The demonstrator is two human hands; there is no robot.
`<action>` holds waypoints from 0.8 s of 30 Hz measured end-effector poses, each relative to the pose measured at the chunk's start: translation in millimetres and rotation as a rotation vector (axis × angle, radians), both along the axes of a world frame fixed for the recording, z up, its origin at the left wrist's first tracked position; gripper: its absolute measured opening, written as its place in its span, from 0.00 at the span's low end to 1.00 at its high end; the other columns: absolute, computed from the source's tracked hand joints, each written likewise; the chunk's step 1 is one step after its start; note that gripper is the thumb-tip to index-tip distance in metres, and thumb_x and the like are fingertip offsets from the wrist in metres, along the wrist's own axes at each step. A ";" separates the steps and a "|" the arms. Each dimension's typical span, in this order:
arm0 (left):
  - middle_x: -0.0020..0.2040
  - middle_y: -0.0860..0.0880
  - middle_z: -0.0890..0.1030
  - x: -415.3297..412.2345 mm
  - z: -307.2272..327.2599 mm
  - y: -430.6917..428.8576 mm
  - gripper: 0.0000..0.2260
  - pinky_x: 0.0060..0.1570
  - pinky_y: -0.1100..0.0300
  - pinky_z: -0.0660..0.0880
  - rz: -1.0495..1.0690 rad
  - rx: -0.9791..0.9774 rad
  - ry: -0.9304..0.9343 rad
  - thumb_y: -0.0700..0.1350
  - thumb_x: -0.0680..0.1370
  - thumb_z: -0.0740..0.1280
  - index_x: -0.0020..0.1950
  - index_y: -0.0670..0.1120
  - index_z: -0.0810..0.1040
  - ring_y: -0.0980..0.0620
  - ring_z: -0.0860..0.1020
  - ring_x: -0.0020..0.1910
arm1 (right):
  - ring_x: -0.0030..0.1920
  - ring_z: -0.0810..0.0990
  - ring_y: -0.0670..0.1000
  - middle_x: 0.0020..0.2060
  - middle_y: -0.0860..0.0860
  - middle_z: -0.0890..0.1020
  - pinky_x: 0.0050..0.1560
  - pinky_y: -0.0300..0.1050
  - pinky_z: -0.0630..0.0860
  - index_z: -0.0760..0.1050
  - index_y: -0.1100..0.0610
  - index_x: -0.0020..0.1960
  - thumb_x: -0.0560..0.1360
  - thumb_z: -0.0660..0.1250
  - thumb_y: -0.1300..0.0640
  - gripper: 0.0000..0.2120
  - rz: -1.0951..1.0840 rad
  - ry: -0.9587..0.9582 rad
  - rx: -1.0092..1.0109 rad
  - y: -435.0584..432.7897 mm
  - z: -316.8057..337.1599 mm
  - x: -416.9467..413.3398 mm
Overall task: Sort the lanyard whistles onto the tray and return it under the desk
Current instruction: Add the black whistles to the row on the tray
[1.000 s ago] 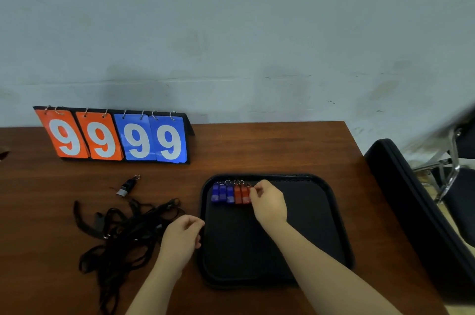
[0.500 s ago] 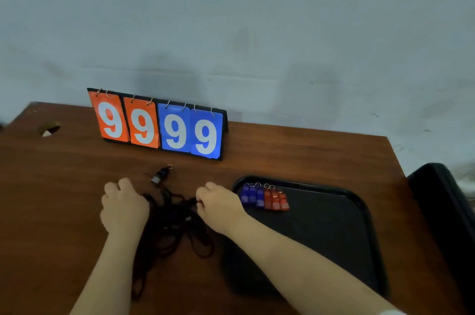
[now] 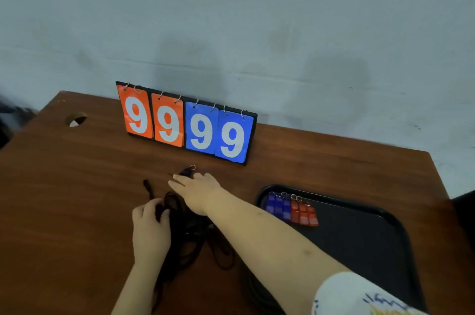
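A small black whistle (image 3: 186,172) with a metal ring lies on the brown desk in front of the scoreboard. My right hand (image 3: 198,192) reaches across to it, fingers stretched out, fingertips touching the whistle. My left hand (image 3: 150,224) grips the tangled pile of black lanyards (image 3: 190,237) beside it. To the right sits the black tray (image 3: 359,250). In its far left corner stand a row of blue whistles (image 3: 277,205) and a row of red whistles (image 3: 303,213), side by side.
A flip scoreboard (image 3: 187,124) showing 9999 stands at the back of the desk against the wall. A round cable hole (image 3: 75,119) is at the desk's far left. A dark chair (image 3: 465,212) shows at the right edge.
My right hand left the whistles on the tray and moved left, over the lanyards to the black whistle. My left hand closed on the lanyard pile. The view swung left.
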State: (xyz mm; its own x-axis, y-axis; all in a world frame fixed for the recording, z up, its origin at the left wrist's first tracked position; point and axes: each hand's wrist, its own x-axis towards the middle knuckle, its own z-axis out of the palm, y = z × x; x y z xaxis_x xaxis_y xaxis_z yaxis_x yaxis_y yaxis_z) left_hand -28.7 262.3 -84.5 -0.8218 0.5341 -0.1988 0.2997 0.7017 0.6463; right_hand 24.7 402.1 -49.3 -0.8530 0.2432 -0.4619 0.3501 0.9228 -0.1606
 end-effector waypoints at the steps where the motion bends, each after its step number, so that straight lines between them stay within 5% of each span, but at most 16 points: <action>1: 0.65 0.41 0.69 -0.9 3.5 -0.2 0.16 0.45 0.54 0.72 0.031 0.041 -0.020 0.42 0.80 0.63 0.68 0.44 0.72 0.49 0.73 0.46 | 0.72 0.62 0.62 0.78 0.52 0.55 0.67 0.54 0.66 0.55 0.52 0.78 0.80 0.59 0.62 0.29 0.013 0.008 0.025 -1.4 -4.0 -1.0; 5: 0.66 0.42 0.70 -5.8 14.5 -0.3 0.23 0.55 0.49 0.74 0.147 0.134 -0.079 0.40 0.78 0.66 0.73 0.45 0.66 0.45 0.75 0.57 | 0.62 0.70 0.61 0.66 0.58 0.68 0.55 0.51 0.71 0.69 0.58 0.68 0.79 0.61 0.61 0.17 0.001 0.139 0.069 -3.9 -11.0 7.4; 9: 0.61 0.44 0.73 -5.1 21.0 3.5 0.20 0.48 0.49 0.77 0.186 0.146 -0.108 0.42 0.78 0.67 0.69 0.46 0.69 0.48 0.76 0.47 | 0.55 0.75 0.59 0.60 0.58 0.73 0.49 0.49 0.71 0.73 0.59 0.62 0.78 0.63 0.59 0.12 -0.081 0.279 0.031 -4.1 -11.2 17.3; 14: 0.57 0.49 0.77 9.5 34.0 10.7 0.15 0.52 0.45 0.78 0.143 0.265 -0.250 0.40 0.79 0.64 0.65 0.48 0.66 0.45 0.79 0.53 | 0.41 0.72 0.44 0.46 0.49 0.73 0.41 0.34 0.68 0.74 0.55 0.51 0.78 0.65 0.59 0.03 -0.642 0.618 -0.328 -8.5 0.7 43.7; 19: 0.43 0.44 0.77 36.1 55.0 29.8 0.09 0.41 0.50 0.72 0.200 0.355 -0.685 0.36 0.79 0.57 0.55 0.45 0.72 0.47 0.74 0.37 | 0.44 0.74 0.43 0.44 0.45 0.75 0.45 0.34 0.72 0.72 0.49 0.47 0.74 0.72 0.57 0.09 -0.946 0.859 -0.613 -22.4 23.0 84.3; 24: 0.32 0.47 0.75 78.8 81.8 41.2 0.11 0.28 0.63 0.68 -0.070 0.368 -0.701 0.48 0.81 0.61 0.46 0.43 0.79 0.55 0.70 0.29 | 0.45 0.77 0.45 0.46 0.45 0.75 0.47 0.39 0.77 0.71 0.46 0.48 0.70 0.75 0.56 0.14 -0.925 0.842 -0.539 -42.2 40.0 136.7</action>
